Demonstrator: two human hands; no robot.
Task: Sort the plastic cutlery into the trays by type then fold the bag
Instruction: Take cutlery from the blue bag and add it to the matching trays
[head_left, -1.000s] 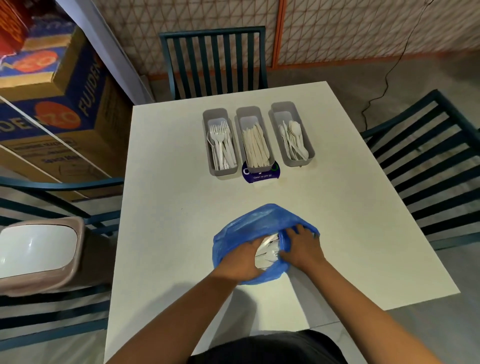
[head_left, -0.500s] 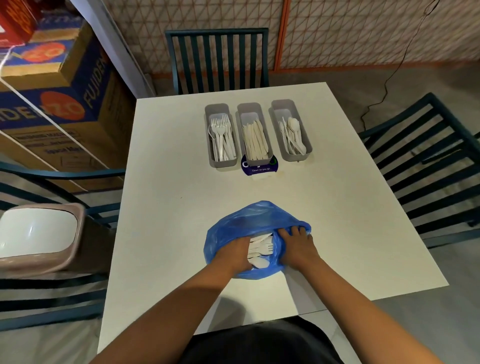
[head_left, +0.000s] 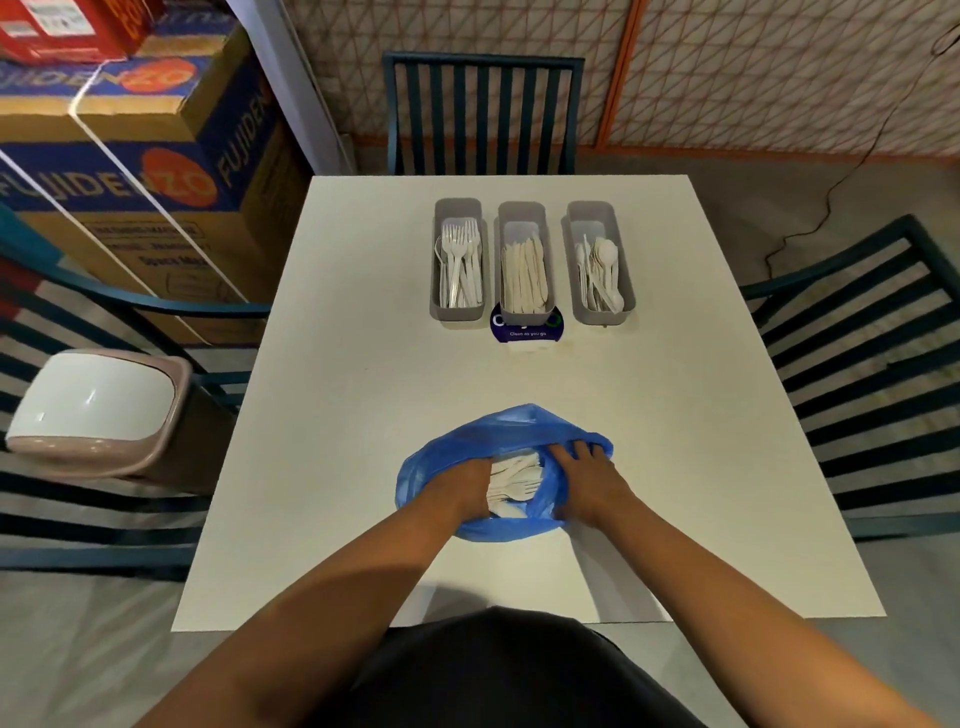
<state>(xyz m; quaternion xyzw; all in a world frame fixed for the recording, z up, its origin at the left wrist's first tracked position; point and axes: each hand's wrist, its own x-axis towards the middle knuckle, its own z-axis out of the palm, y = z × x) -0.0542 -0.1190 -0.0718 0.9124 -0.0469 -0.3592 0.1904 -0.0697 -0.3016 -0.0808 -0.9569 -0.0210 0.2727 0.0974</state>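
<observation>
The blue bag (head_left: 498, 431) lies on the near middle of the white desk (head_left: 332, 415), mouth spread, white cutlery (head_left: 514, 480) showing inside. The left hand (head_left: 457, 491) and right hand (head_left: 587, 483) each grip a side of the rim. Farther back stand three grey trays: forks (head_left: 457, 260), knives (head_left: 523, 265), spoons (head_left: 600, 265).

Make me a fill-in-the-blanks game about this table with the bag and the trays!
1. The plastic bag that both hands pull open is ____ in colour.
2. The number of grey trays at the far side of the white table is ____.
3. The leftmost tray holds white plastic ____.
4. The left hand and right hand grip the bag's ____.

Missing words: blue; three; forks; rim
</observation>
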